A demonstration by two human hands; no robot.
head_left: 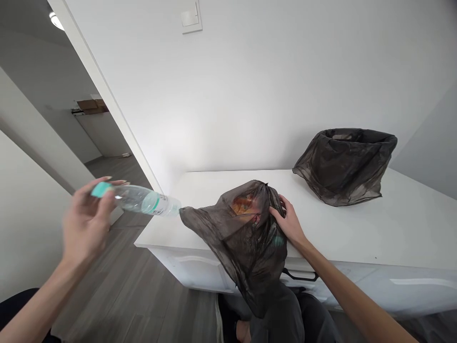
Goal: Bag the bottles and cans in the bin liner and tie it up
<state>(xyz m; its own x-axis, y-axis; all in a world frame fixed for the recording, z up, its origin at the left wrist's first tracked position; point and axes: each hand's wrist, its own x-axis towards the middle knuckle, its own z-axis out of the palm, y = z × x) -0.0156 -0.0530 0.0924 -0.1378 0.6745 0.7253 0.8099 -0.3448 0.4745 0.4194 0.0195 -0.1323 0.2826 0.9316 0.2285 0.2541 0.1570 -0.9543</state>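
A clear plastic bottle (137,199) with a teal cap lies nearly level in my left hand (87,216), which pinches it at the cap end. Its base reaches the edge of a dark translucent garbage bag (232,233) at the front of the white cabinet top. Through the film show something orange and red and a teal spot, too veiled to name. My right hand (289,221) grips the right side of this bag, some fingertips hidden behind the plastic. Part of the bag hangs over the front edge, down to my knees.
A second dark garbage bag (350,166) stands with its mouth upward at the back right of the cabinet top (332,233). A black drawer handle (300,275) is on the cabinet front. A light switch (190,18) is on the wall, and a doorway opens at left.
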